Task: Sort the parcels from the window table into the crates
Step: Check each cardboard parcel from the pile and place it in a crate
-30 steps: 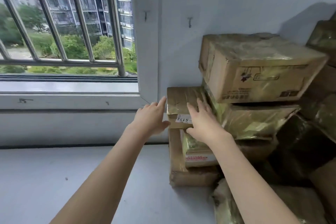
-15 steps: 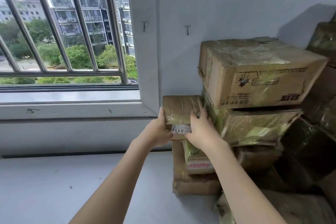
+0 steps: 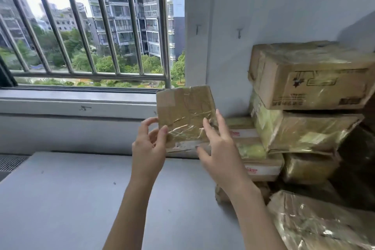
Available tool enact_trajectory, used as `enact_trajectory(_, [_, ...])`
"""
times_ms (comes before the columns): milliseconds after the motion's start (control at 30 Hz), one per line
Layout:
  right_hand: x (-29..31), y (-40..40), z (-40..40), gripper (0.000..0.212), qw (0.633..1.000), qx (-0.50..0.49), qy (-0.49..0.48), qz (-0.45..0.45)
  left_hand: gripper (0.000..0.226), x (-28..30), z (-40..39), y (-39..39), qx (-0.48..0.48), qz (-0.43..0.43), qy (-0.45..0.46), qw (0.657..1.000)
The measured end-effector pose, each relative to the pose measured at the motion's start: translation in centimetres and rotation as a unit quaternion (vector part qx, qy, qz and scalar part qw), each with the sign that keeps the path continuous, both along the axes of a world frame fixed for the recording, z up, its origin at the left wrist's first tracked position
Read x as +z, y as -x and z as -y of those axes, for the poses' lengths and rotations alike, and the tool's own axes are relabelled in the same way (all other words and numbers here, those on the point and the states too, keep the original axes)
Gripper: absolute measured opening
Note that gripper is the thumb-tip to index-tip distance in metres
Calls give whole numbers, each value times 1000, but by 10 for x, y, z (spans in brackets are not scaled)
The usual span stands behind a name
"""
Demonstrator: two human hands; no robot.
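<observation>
A small flat cardboard parcel (image 3: 185, 113), wrapped in clear tape, is held up in the air in front of the window sill, tilted with its broad face toward me. My left hand (image 3: 149, 146) pinches its lower left edge, thumb on the front and fingers behind. My right hand (image 3: 220, 148) grips its lower right corner, fingers along the right edge and thumb under the bottom edge. Beneath both hands lies the grey window table (image 3: 71, 199).
A pile of taped parcels fills the table's right side against the wall: a large box (image 3: 308, 79) on top, a crushed one (image 3: 300, 130) under it, labelled flat ones (image 3: 261, 168) and a shiny one (image 3: 320, 225) in front. Window bars (image 3: 101, 26) stand behind. No crate is in view.
Both hands closed on the small parcel that lay on top of the low stack, lifted it off and carried it left and toward me, tipping its face up.
</observation>
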State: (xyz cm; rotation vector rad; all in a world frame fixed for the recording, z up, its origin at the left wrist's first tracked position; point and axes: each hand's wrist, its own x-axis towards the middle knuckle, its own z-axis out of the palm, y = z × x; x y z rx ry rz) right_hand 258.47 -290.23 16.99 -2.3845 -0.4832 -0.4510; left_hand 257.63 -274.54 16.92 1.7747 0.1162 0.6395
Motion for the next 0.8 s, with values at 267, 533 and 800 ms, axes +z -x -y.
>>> enact_trajectory(267, [17,8,13,105,920,39,-380,-90,56,7,-15,20,-60,85,32,994])
enact_trajectory(533, [6,13,42,63,924,148,-309,-170,68,6,-33,32,-112,81,-120,983])
enact_trajectory(800, [17,26,49,98,996,70,-58,-23,80,24,-32,45,-166,-27,-40,985])
